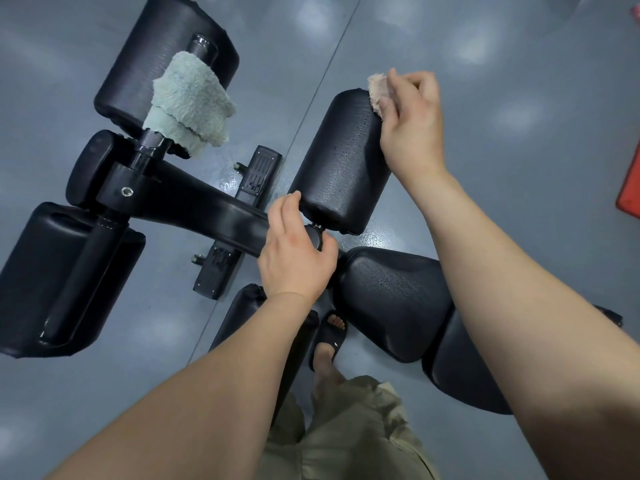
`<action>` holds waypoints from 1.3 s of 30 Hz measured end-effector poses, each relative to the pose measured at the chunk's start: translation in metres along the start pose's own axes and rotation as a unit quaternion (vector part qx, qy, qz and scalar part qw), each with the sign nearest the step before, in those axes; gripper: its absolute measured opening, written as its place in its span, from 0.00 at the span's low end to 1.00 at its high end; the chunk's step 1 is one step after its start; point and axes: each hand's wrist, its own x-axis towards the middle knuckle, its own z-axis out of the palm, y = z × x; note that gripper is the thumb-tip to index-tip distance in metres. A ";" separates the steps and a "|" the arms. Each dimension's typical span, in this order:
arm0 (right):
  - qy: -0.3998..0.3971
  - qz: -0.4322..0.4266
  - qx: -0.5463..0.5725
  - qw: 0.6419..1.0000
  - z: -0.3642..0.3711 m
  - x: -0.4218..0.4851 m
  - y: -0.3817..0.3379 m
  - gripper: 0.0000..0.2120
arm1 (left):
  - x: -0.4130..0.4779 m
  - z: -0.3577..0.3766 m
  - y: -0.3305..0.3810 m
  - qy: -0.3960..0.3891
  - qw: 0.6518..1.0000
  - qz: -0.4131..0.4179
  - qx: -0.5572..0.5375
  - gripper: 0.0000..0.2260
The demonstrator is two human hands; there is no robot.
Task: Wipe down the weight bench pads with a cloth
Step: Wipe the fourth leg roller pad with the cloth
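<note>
- Overhead, a black roller pad [343, 161] of the weight bench sits above the grey floor [519, 98], its surface speckled with droplets.
- Right grip [412, 126] is curled around a small pinkish cloth [375, 90], pressing it on the pad's far end.
- Left grip [294, 251] wraps the end of the black frame bar [207, 209], fingertips at the pad's near edge.
- A pale green towel [190, 105] drapes over a post at upper left.

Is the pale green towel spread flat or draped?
Draped: the towel hangs doubled over the metal post, its lower layer showing beneath.
</note>
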 end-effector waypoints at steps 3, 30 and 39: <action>-0.042 -0.008 -0.046 0.998 0.001 0.005 -0.003 0.18 | 0.000 -0.001 -0.001 -0.011 1.000 -0.007 0.007 0.32; -0.079 -0.118 -0.001 0.990 0.003 -0.101 -0.023 0.21 | 0.000 -0.001 0.001 -0.025 0.999 -0.034 -0.002 0.35; -0.114 -0.135 0.014 0.984 -0.016 -0.136 -0.017 0.16 | -0.003 -0.006 0.004 -0.004 0.999 -0.025 -0.027 0.32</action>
